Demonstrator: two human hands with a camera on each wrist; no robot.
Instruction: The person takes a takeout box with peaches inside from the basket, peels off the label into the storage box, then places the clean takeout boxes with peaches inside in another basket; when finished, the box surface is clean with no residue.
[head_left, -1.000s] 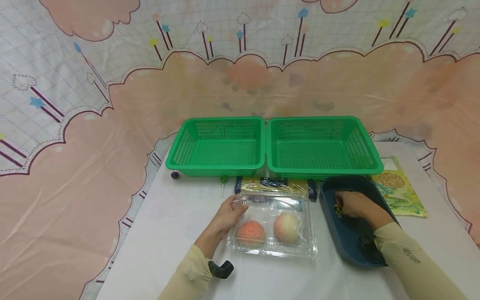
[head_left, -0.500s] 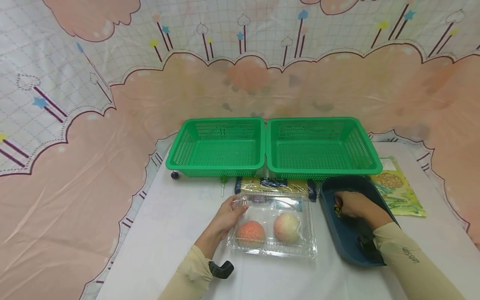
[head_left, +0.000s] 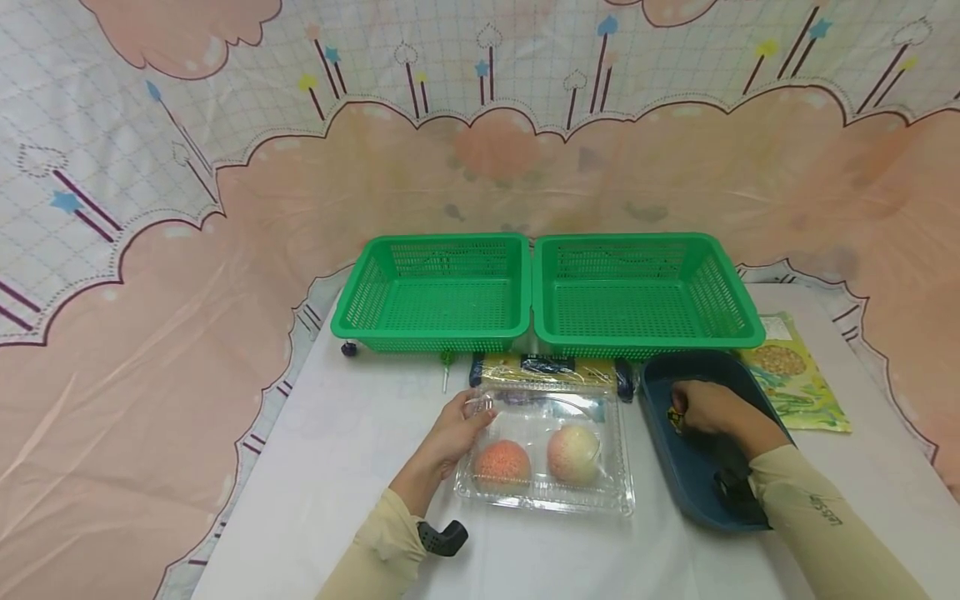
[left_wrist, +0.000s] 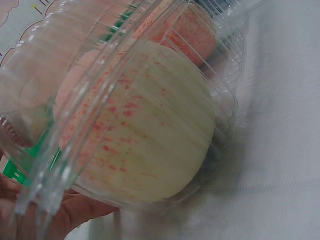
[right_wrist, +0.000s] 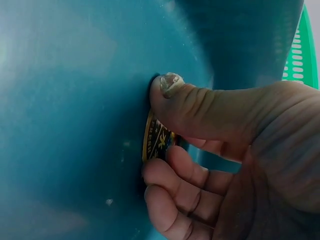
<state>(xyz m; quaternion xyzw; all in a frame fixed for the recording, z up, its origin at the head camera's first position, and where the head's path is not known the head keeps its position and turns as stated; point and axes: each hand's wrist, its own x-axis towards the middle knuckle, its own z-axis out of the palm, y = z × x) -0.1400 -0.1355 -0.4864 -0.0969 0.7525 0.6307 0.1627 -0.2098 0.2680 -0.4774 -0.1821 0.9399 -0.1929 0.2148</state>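
My left hand [head_left: 450, 433] grips the left edge of a clear plastic clamshell box [head_left: 617, 442], thumb over its top. Inside sit two round fruits that look like peaches: a coral-pink one [head_left: 502, 463] on the left and a cream one with a pink blush [head_left: 573, 455] on the right. The cream peach [left_wrist: 145, 125] fills the left wrist view. My right hand [head_left: 712, 410] reaches down into a dark blue tray [head_left: 671, 467]. Between its thumb and fingers it pinches a small black-and-gold sticker [right_wrist: 157, 134] with lettering, at the tray's floor; the fingers hide part of it.
Two green mesh baskets [head_left: 431, 342] [head_left: 648, 342] stand side by side behind. A yellow packet with dark ends [head_left: 551, 369] lies before them. Near the left basket are a small green pick [head_left: 447, 362] and a dark round thing [head_left: 349, 350]. A yellow-green bag [head_left: 802, 383] lies right of the tray.
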